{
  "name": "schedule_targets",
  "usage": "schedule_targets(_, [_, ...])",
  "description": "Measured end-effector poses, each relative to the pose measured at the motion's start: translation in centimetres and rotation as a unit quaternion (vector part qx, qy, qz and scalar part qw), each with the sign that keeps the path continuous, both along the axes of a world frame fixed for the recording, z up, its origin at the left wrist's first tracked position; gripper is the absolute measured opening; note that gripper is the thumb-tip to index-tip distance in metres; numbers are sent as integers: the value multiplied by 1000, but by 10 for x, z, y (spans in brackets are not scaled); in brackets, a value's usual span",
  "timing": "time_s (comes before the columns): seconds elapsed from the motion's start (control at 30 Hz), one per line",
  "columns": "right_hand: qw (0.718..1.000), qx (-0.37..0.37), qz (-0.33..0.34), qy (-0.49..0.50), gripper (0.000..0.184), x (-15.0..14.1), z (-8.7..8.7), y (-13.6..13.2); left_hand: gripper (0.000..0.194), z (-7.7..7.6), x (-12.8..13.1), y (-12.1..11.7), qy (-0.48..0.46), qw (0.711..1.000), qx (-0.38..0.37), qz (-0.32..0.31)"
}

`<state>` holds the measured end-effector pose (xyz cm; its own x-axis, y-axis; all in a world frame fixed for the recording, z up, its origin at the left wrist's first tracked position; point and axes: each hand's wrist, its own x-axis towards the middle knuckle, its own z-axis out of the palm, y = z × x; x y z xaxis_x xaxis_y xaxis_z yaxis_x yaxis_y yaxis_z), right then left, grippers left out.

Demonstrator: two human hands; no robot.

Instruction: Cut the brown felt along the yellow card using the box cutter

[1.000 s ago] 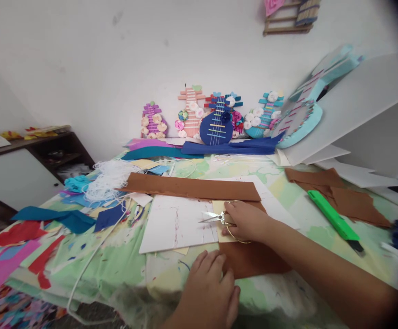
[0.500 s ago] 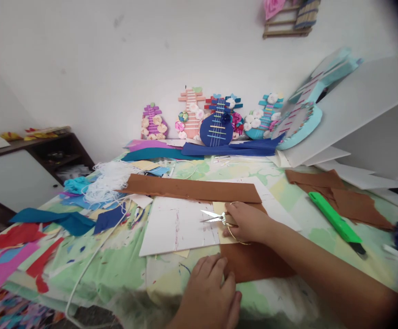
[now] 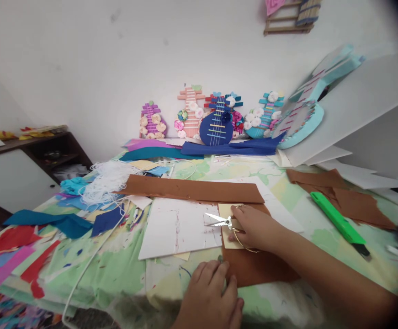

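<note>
My right hand [image 3: 258,230] is closed on a pair of scissors [image 3: 223,221] with silver blades and gold loop handles. The blades are spread and point left over a white board [image 3: 164,228]. Beneath that hand lies a pale yellow paper piece [image 3: 228,240] on a brown sheet [image 3: 250,269], part of which my wrist covers. My left hand [image 3: 209,292] rests with fingers stretched out at the sheet's lower left edge, and holds nothing that I can see. Just behind the scissors, a long brown strip [image 3: 192,188] lies across the board.
A green utility knife [image 3: 337,217] and brown scraps [image 3: 356,205] lie at the right. Tangled white cord [image 3: 104,180] and coloured scraps [image 3: 51,221] cover the left. Small decorated lute models [image 3: 215,123] stand along the wall. White boards [image 3: 356,119] lean at the right.
My right hand has shifted slightly right with the scissors. More of the yellow paper and the brown sheet's left edge show. The view has moved a little; my left hand stays nearly in place.
</note>
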<state>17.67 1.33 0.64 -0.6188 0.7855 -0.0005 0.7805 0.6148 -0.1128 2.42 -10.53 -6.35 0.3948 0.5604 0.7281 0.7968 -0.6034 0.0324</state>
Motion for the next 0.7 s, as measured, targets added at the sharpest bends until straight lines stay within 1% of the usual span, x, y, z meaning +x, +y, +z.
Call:
schedule_targets(0.17, [1000, -7, -25, 6, 35, 1, -3, 0, 30, 3, -1, 3, 3, 1000, 3, 5])
schedule_targets(0.3, [1000, -17, -15, 10, 41, 0, -2, 0, 29, 5, -1, 5, -8, 1000, 8, -2])
schedule_targets(0.43, [1000, -21, -14, 13, 48, -1, -1, 0, 33, 2, 0, 7, -15, 1000, 24, -2])
schedule_targets(0.53, [999, -25, -19, 17, 50, -1, -1, 0, 36, -1, 0, 8, -17, 999, 31, 3])
schedule_targets(0.7, [999, -27, -19, 15, 53, 0, -1, -1, 38, 0, -1, 7, -19, 999, 27, 6])
